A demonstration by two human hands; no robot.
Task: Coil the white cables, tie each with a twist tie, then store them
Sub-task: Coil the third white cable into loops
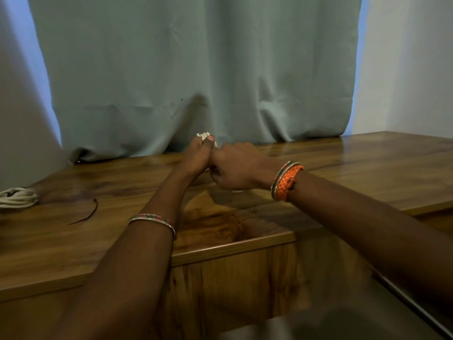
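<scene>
Hands meet mid-frame: left hand point(198, 157) grips a white cable coil point(204, 136), fingers curled round it; right hand point(236, 168), fingers curled, touches it above the table point(367, 168).

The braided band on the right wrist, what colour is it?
Orange. The braided band sits beside thin beaded bangles; the head view shows it clearly.

A glossy brown wooden table point(245, 224) with strong grain carries the things. At its far left edge lies a coiled bundle of white cable point(17, 198). Near that bundle, a thin dark twist tie point(86, 215) lies curved on the bare wood. The hem of a grey-green fabric curtain point(127, 150) rests along the table's back edge.
</scene>
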